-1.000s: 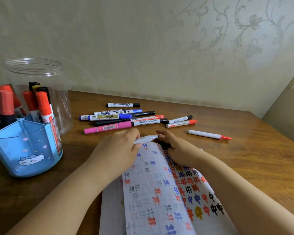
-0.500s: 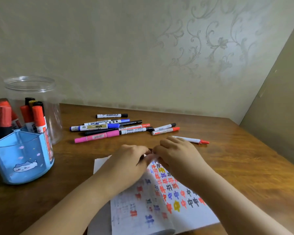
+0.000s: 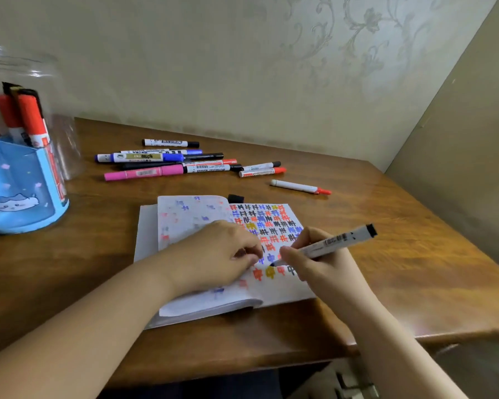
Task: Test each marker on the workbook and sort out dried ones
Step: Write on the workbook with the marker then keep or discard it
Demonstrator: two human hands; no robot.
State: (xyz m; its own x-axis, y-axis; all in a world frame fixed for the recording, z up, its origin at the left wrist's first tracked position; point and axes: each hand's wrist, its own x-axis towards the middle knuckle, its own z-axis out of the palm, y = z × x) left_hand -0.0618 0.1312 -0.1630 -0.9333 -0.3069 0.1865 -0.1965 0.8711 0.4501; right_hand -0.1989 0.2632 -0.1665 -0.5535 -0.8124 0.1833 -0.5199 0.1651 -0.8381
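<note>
The open workbook (image 3: 185,217) lies on the wooden table (image 3: 386,240), its right page full of coloured test characters. My right hand (image 3: 323,266) grips a white marker (image 3: 337,240) with a black rear end, and its tip touches the page near the lower rows. My left hand (image 3: 216,254) rests on the left page with its fingers curled; nothing shows inside them. A small black cap (image 3: 235,198) lies at the workbook's far edge. Several capped markers (image 3: 167,165) lie in a loose pile beyond it.
A blue pen holder (image 3: 20,194) with several red and black markers stands at the left, in front of a clear plastic jar (image 3: 64,145). A white marker with a red cap (image 3: 300,187) lies apart at the right. The wall runs along the table's back and right.
The hands were together at the workbook's top edge pulling on the marker. They have since separated; my right hand has brought the marker tip down onto the page, my left rests on the workbook.
</note>
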